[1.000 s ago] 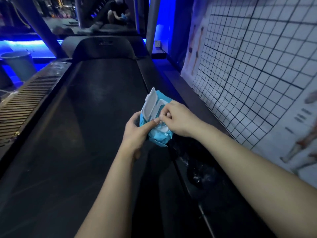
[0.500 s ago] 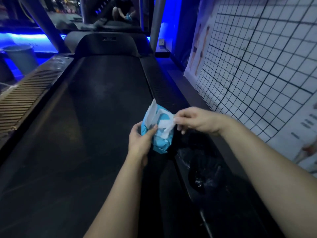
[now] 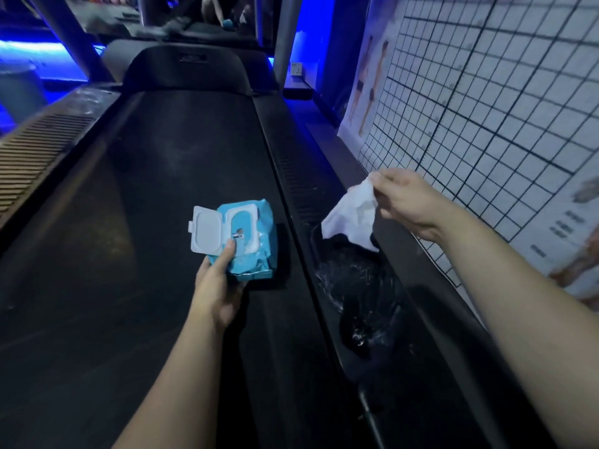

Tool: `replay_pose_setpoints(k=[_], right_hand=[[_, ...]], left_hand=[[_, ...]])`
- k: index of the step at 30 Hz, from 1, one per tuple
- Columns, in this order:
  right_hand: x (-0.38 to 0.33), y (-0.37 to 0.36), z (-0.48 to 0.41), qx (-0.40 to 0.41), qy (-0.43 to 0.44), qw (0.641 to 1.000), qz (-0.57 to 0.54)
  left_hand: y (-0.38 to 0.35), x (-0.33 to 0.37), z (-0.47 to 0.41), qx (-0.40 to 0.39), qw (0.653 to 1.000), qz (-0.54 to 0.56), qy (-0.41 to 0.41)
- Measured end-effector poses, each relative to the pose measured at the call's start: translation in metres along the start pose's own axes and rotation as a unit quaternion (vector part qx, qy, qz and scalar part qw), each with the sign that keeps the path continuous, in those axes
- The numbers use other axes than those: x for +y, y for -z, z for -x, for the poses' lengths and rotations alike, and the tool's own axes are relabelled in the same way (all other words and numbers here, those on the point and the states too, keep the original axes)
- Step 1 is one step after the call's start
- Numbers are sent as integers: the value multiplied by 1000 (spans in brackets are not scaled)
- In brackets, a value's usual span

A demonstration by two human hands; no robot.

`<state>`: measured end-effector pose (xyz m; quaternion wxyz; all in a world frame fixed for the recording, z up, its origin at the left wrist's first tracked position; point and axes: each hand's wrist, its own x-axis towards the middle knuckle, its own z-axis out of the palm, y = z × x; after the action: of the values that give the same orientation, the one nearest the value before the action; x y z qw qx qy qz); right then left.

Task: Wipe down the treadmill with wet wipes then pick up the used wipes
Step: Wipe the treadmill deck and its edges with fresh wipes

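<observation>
A blue pack of wet wipes (image 3: pixel 249 231) with its white lid flipped open lies low over the black treadmill belt (image 3: pixel 146 222). My left hand (image 3: pixel 218 283) grips the pack at its near end, thumb on top by the opening. My right hand (image 3: pixel 405 202) is raised to the right, over the treadmill's right side rail (image 3: pixel 324 202), and pinches a white wet wipe (image 3: pixel 353 212) that hangs free from the fingers. The wipe is fully clear of the pack.
The treadmill's motor hood (image 3: pixel 188 69) is at the far end. A ribbed side rail (image 3: pixel 35 150) runs along the left. A white gridded wall poster (image 3: pixel 486 108) stands close on the right. A grey bucket (image 3: pixel 19 89) sits far left. A shiny wet patch (image 3: pixel 359 293) marks the right rail.
My right hand pulled a wipe out of the pack and moved it up and to the right. My left hand lowered the pack toward the belt.
</observation>
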<state>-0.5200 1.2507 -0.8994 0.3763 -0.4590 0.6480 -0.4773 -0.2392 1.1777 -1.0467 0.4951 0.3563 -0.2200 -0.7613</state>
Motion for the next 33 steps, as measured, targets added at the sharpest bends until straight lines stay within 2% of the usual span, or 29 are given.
replay_pose_setpoints(k=[2, 6, 7, 9, 11, 12, 14, 18, 24, 28, 30, 33], right_hand=[[5, -8, -3, 26, 4, 999, 29], [3, -26, -14, 108, 40, 987, -109], [5, -28, -18, 116, 53, 988, -89], [11, -30, -24, 135, 86, 983, 91], [26, -27, -28, 123, 100, 946, 281], [36, -26, -29, 109, 93, 930, 338], [55, -22, -29, 91, 68, 908, 403], [70, 1, -23, 118, 47, 877, 464], [63, 6, -20, 180, 19, 924, 337], [43, -13, -29, 231, -10, 964, 134], [33, -30, -35, 213, -43, 976, -3], [26, -59, -38, 148, -61, 982, -101]], left_hand=[[2, 3, 1, -13, 999, 34, 22], [4, 4, 0, -31, 996, 74, 45], [5, 4, 0, -34, 995, 77, 47], [5, 4, -2, -44, 994, 86, 52], [5, 4, -3, -49, 993, 94, 54], [5, 4, -3, -50, 992, 97, 55], [6, 4, -5, -51, 992, 103, 58], [9, 3, -8, -57, 990, 116, 59], [8, 3, -8, -65, 989, 119, 61], [8, 4, -8, -63, 989, 117, 67], [8, 4, -7, -62, 989, 114, 65], [7, 5, -6, -58, 990, 111, 63]])
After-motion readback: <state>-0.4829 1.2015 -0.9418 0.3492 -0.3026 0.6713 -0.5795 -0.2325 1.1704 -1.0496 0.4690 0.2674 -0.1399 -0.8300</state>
